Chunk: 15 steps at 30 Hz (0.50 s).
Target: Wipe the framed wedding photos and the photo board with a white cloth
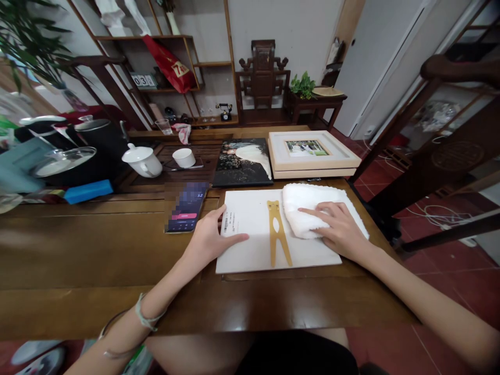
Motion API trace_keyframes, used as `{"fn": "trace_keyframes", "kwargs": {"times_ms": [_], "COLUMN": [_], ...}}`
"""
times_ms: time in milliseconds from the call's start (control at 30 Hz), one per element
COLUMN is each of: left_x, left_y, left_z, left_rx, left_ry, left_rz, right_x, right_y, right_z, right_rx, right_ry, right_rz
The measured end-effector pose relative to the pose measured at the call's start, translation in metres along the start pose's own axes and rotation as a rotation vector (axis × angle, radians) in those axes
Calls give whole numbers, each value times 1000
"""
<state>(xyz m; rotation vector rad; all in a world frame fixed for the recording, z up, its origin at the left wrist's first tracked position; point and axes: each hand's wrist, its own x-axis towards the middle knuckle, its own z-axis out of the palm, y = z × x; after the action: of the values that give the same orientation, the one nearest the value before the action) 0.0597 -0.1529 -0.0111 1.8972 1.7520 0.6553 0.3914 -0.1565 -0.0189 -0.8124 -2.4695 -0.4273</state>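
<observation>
A white board [250,219], the back of a picture frame with a gold stand piece [278,234] on it, lies face down on the wooden table [97,250]. My left hand [211,237] rests flat on the board's left edge, fingers spread. My right hand [338,226] lies palm down, fingers stretched out, on a folded white cloth [308,203] that sits on the board's right part.
A phone [186,208] lies left of the board. Behind it are a dark picture [242,162] and a white-framed photo [310,151]. A white teapot [142,160], a cup [184,157], pots [70,151] and a blue box [89,190] stand at the left. A carved chair [262,78] is at the back.
</observation>
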Motion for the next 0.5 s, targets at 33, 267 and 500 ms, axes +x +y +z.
{"fn": "trace_keyframes", "kwargs": {"times_ms": [33,267,500], "left_x": [-1,-3,-3], "left_y": [0,-1,1], "left_z": [0,-1,2], "left_rx": [4,-145,-127], "left_ry": [10,10,44], "left_rz": [7,38,18], "right_x": [0,0,-1], "right_y": [0,-1,-2], "right_z": [0,1,2], "right_rx": [4,1,1], "right_ry": [2,7,7], "right_rz": [3,10,19]}}
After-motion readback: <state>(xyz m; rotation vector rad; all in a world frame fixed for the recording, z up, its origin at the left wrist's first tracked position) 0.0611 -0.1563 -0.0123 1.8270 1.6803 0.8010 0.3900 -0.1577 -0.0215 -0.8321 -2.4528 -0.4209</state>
